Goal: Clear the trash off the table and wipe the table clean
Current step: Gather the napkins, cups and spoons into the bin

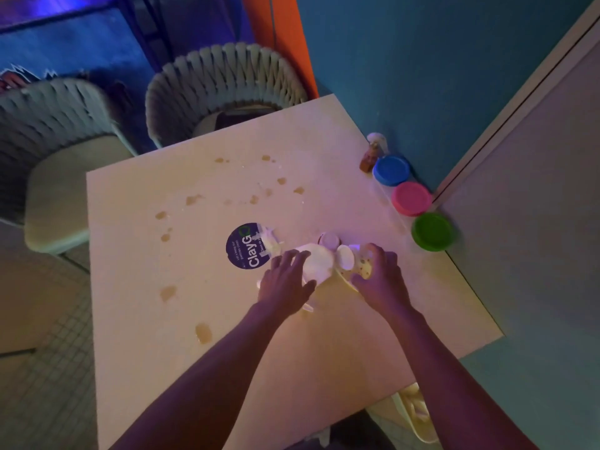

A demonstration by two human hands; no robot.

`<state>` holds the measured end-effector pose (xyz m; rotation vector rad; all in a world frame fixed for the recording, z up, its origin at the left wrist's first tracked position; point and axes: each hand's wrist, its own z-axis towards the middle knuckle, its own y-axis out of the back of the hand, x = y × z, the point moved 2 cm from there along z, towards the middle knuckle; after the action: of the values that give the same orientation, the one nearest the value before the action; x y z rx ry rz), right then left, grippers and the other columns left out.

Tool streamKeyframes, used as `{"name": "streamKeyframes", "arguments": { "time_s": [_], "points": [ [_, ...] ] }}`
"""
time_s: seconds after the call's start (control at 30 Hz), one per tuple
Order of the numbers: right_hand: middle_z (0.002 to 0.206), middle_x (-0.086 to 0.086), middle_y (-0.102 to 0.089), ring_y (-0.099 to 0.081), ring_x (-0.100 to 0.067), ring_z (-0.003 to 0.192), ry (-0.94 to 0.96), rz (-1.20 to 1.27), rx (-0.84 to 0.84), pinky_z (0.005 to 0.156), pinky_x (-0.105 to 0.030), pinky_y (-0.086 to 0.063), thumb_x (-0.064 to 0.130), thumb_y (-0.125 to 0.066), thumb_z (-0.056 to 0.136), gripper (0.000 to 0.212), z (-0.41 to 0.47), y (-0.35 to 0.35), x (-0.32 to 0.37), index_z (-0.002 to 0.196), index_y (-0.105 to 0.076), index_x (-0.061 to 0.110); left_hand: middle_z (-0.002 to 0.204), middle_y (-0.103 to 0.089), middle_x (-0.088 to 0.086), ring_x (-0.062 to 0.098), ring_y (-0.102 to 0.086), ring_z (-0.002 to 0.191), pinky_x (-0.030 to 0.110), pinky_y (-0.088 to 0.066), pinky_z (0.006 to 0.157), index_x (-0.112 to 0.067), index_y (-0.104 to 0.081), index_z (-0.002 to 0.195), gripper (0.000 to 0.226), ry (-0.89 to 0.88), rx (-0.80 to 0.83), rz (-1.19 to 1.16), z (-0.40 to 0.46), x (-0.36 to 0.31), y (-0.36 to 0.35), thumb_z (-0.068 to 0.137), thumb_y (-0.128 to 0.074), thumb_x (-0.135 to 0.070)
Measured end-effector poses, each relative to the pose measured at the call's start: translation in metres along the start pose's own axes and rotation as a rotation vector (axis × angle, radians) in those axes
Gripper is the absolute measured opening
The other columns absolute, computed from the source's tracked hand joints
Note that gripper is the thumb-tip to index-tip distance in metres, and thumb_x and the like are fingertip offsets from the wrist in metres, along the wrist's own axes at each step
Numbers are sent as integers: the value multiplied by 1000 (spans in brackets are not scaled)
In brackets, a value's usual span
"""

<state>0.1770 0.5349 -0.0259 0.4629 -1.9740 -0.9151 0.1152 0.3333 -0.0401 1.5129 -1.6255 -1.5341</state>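
A pale square table (194, 287) carries several brown spill stains (204, 332) across its left and far parts. Near its middle lies a heap of white trash: a round white lid or plate (319, 264), small white cups (344, 257) and crumpled paper (271, 243). My left hand (285, 280) lies on the left side of the heap with fingers spread over the white lid. My right hand (380, 274) curls round a speckled piece of trash (365, 269) at the heap's right side. A dark round "ClayGo" sticker (243, 246) sits just left of the heap.
Three tubs with blue (391, 170), pink (411, 199) and green (433, 232) lids line the table's right edge by the teal wall, with a small brown bottle (368, 160) beyond them. Two woven chairs (224, 89) stand at the far side. A pale bag (418, 414) hangs below the near edge.
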Motion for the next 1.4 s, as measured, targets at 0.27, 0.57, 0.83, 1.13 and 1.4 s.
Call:
{"name": "streamKeyframes", "arguments": {
  "time_s": [0.27, 0.57, 0.83, 1.13, 1.4],
  "points": [
    [138, -5, -41, -46, -31, 119, 51, -123, 142, 87, -39, -48, 33, -67, 84, 67, 40, -6, -8, 143, -34, 29, 165, -16, -2, 33, -21, 147, 49, -42, 106, -37, -13, 157, 97, 104, 122, 42, 40, -36, -6, 82, -75, -50],
    [122, -8, -55, -61, -33, 106, 95, -33, 170, 87, -39, -50, 13, -62, 85, 53, 66, 1, -17, 135, -51, 23, 142, -38, 6, 34, -43, 126, 44, -51, 90, -30, -31, 148, 91, 283, 51, 19, 46, -39, -9, 75, -83, -46],
    [102, -5, -60, -65, -30, 91, 213, 34, 76, 78, -37, -52, 4, -67, 77, 34, 69, 11, -12, 106, -67, 21, 121, -54, 2, 32, -64, 92, 34, -43, 67, -25, -51, 126, 56, 363, -52, -85, 36, -30, -8, 80, -80, -40],
    [97, 0, -53, -62, -25, 83, 348, -5, -19, 72, -35, -52, -1, -65, 71, 36, 61, 22, 14, 98, -71, 22, 123, -50, 1, 35, -64, 93, 35, -44, 71, -27, -56, 125, 45, 395, -116, -203, 17, -20, 0, 85, -75, -34],
    [102, -3, -52, -60, -29, 92, 393, -39, -114, 74, -33, -50, -5, -64, 70, 42, 47, 29, 29, 101, -71, 22, 121, -55, -2, 35, -64, 95, 35, -43, 70, -28, -56, 121, 36, 399, -214, -258, 0, -3, 12, 88, -70, -31]
  ]
}}
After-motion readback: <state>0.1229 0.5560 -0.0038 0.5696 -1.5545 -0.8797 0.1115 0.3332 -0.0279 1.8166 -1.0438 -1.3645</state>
